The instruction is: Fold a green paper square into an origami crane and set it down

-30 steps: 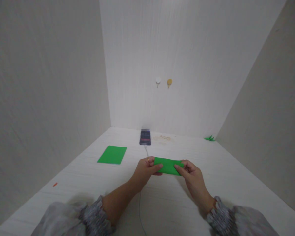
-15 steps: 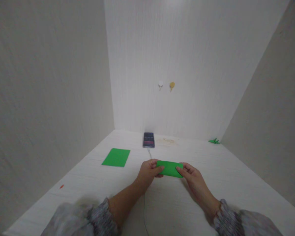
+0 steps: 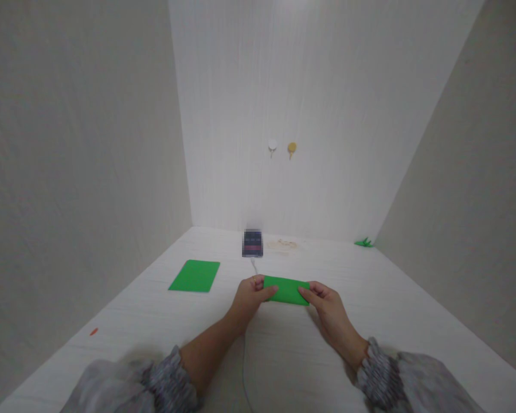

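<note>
A folded piece of green paper (image 3: 287, 290), a narrow rectangle, is held up between my two hands above the white table. My left hand (image 3: 250, 297) pinches its left end, thumb on the near face and fingers behind. At the right end my right hand (image 3: 327, 301) grips it the same way. To the left, a flat stack or sheet of green paper (image 3: 195, 276) lies on the table; I cannot tell how many sheets it has.
A phone-like device (image 3: 253, 244), blurred, leans at the back wall, with a white cable (image 3: 243, 367) running toward me under my left arm. A green folded-paper figure (image 3: 363, 242) sits in the far right corner. A small red piece (image 3: 93, 331) lies at left. Two hooks (image 3: 292, 147) are on the wall.
The whole view has shifted slightly, so everything appears a little further left. Both hands keep their hold on the folded green paper, which looks slightly raised.
</note>
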Tool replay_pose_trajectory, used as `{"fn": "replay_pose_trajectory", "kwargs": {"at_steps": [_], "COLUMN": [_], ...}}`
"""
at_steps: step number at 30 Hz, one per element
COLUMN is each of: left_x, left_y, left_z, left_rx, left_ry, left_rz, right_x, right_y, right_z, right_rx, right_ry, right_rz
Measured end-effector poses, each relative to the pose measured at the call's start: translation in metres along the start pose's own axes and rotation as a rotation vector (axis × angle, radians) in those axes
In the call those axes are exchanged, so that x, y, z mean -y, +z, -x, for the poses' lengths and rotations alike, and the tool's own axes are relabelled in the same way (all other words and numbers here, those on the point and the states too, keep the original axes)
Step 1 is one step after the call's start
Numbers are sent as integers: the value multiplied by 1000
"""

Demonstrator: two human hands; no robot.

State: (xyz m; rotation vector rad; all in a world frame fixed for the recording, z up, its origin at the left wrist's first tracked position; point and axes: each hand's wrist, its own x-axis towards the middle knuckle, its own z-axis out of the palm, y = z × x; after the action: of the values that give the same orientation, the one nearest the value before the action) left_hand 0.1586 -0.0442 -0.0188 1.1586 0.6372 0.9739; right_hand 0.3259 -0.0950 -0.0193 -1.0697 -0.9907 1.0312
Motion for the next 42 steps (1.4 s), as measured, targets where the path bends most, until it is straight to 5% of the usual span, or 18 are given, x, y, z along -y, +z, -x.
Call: {"fn": "replay_pose_trajectory", "kwargs": {"at_steps": [5, 42], "left_x": [1, -2], "left_y": [-1, 0], "left_z": [-1, 2], "left_rx": [-112, -96], "left_ry": [23, 46], "left_rz": [-70, -119], "right_x": [1, 7], "right_y": [2, 3], "right_z": [1, 7], "right_rx": [17, 31], "right_ry": [-10, -56], "right_rz": [62, 84]}}
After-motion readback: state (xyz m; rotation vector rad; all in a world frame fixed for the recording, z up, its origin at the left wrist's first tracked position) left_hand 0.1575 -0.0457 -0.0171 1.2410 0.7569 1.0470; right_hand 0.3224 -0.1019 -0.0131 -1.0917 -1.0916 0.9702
